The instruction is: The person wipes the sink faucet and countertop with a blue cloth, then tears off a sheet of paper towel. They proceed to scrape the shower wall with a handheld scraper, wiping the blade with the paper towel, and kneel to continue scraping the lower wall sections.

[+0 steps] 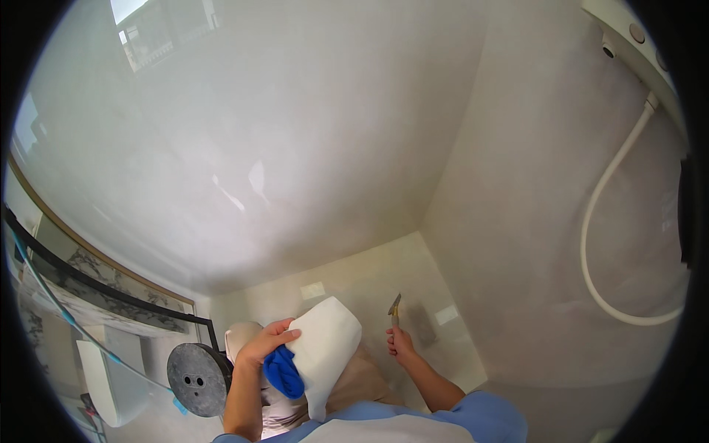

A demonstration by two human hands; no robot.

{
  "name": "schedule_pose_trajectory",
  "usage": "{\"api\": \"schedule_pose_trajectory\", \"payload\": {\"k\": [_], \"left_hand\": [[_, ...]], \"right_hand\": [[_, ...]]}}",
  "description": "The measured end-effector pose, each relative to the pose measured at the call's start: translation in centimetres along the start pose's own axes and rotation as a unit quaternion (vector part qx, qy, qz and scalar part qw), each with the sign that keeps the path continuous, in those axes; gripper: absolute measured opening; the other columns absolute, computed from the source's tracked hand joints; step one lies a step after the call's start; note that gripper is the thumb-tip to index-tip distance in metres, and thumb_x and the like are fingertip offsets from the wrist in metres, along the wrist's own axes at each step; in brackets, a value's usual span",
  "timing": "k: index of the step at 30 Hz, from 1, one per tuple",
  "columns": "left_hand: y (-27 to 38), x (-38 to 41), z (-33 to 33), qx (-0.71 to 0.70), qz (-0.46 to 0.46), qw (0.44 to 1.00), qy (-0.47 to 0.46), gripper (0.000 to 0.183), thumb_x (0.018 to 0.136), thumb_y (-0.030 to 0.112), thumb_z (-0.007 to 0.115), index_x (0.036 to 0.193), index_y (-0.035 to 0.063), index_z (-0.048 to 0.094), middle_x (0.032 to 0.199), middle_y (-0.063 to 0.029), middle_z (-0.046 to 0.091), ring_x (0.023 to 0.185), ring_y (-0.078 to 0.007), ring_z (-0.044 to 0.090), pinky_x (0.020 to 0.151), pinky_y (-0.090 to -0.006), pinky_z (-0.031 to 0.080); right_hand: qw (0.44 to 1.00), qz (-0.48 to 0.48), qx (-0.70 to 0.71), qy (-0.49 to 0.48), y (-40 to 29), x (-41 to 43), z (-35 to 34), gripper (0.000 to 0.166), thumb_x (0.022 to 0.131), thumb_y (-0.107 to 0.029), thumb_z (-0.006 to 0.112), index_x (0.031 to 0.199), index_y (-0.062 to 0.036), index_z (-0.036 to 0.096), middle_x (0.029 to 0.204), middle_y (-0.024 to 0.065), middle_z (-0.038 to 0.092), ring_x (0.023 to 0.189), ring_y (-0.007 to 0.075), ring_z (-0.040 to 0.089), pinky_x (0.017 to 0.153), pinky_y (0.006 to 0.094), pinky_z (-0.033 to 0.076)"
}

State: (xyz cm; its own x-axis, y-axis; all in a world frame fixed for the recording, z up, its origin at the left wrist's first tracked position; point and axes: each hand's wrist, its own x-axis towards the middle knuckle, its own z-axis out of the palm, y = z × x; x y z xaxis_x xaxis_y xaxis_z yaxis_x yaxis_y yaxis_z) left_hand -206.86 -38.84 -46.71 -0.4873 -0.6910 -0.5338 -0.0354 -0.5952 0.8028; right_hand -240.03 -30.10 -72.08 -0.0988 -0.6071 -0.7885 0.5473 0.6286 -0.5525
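My left hand (271,339) grips the edge of a white cloth (327,343) that hangs down over my lap. A crumpled blue cloth (284,372) hangs below the same hand, against the white one. Held out to the right, above the pale floor, my right hand (400,344) is closed around the handle of a small scraper-like tool (395,307). Its narrow, pointed head is angled upward and is apart from the walls; its exact kind is hard to tell.
Glossy pale walls (332,138) meet in a corner ahead. A white shower hose (586,238) loops down the right wall from a white unit (637,55). At lower left are a round grey stool top (198,379), a black rail (127,299), a thin pole (91,338) and a white fixture (108,382).
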Motion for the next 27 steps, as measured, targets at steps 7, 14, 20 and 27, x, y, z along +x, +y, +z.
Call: {"api": "schedule_pose_trajectory", "payload": {"k": [7,14,20,27], "left_hand": [[-3.8,0.2,-3.1,-0.027,-0.005,0.999,0.032,0.035,0.097,0.02,0.066,0.126,0.0026,0.062,0.113,-0.0032,0.07,0.1,-0.0107,0.065,0.09,-0.0259,0.051],[-7.6,2.2,-5.7,-0.176,0.008,0.984,0.01,0.042,0.096,0.021,0.066,0.131,-0.0003,0.058,0.118,-0.0082,0.069,0.105,-0.0171,0.066,0.094,-0.03,0.05],[-8.8,8.3,-8.1,-0.112,-0.009,0.994,-0.013,0.046,0.094,0.026,0.068,0.132,0.0016,0.059,0.117,-0.0072,0.069,0.104,-0.017,0.066,0.092,-0.0298,0.051],[-5.9,11.4,-9.1,-0.159,-0.024,0.983,-0.089,0.035,0.095,0.026,0.066,0.121,0.0026,0.064,0.11,-0.0067,0.071,0.097,-0.0173,0.067,0.088,-0.03,0.051]], "right_hand": [[1.0,-0.014,0.003,-0.013,-0.6,0.3,-0.6,0.033,0.104,-0.038,0.043,0.106,-0.0059,0.05,0.064,-0.0012,0.04,0.048,0.0093,0.031,0.043,0.0281,0.025],[0.999,-0.018,-0.026,0.027,-0.9,-1.4,0.4,0.036,0.105,-0.039,0.041,0.109,-0.0046,0.052,0.065,0.0001,0.041,0.047,0.0104,0.032,0.043,0.0283,0.026],[0.993,-0.079,0.013,0.081,0.8,-2.8,0.1,0.041,0.104,-0.041,0.043,0.109,-0.0022,0.056,0.065,0.0015,0.045,0.047,0.0111,0.036,0.042,0.0289,0.03],[0.962,-0.179,0.001,0.207,-4.2,-6.3,-0.2,0.036,0.101,-0.036,0.054,0.107,-0.0014,0.062,0.066,0.0027,0.05,0.045,0.0124,0.042,0.04,0.0294,0.034]]}}
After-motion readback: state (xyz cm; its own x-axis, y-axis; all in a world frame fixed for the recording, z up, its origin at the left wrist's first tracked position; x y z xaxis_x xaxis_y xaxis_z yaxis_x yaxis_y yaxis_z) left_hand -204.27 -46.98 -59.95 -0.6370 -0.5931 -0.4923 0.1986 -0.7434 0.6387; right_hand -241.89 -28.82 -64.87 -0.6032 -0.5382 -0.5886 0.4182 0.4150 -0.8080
